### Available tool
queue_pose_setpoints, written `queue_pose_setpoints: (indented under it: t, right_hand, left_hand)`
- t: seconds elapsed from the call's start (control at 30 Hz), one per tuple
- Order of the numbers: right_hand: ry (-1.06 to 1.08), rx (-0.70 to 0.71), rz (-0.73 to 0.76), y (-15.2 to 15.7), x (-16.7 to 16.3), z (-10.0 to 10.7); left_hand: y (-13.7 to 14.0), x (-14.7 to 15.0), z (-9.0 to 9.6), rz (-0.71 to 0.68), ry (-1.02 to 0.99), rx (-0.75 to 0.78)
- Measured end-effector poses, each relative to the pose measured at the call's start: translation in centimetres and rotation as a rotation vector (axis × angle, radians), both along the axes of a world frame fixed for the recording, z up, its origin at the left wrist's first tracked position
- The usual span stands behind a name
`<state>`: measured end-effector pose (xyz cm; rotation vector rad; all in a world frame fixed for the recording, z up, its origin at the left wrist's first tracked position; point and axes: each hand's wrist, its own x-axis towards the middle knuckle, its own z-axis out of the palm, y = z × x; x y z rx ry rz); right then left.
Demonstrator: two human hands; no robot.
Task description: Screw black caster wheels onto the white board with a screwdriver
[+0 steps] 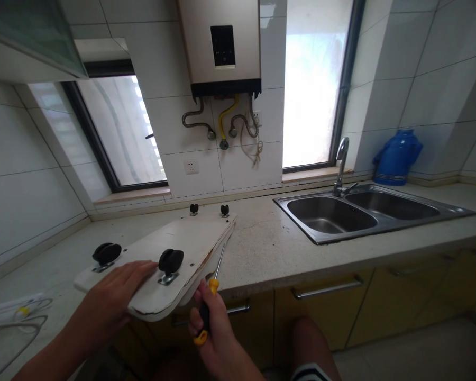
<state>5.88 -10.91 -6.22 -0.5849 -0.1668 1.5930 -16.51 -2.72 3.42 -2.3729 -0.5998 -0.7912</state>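
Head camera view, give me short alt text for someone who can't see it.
A person's left hand presses on a white board fitted with black knobs on a kitchen counter, while the right hand holds a yellow-handled screwdriver at its edge. A steel double sink sits to the right.

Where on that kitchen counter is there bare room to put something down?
Bare counter lies between the white board and the sink. The near left end is crowded: the left hand rests on the board, white cables lie beside it, and the right hand holds a screwdriver at the edge.
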Motion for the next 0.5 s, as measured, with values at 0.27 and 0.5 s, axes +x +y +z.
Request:
queue_pose_setpoints:
  t: [0.27,0.5]
  right_hand:
    - [-0.05,-0.022,-0.013,-0.3,-0.1,0.9]
    - [-0.15,-0.005,-0.016,-0.7,-0.2,1.0]
  left_hand:
    - [1.2,-1.3,-2.4,0.006,0.137,-0.047]
    - [1.1,-1.9,-4.5,-0.006,0.118,-0.051]
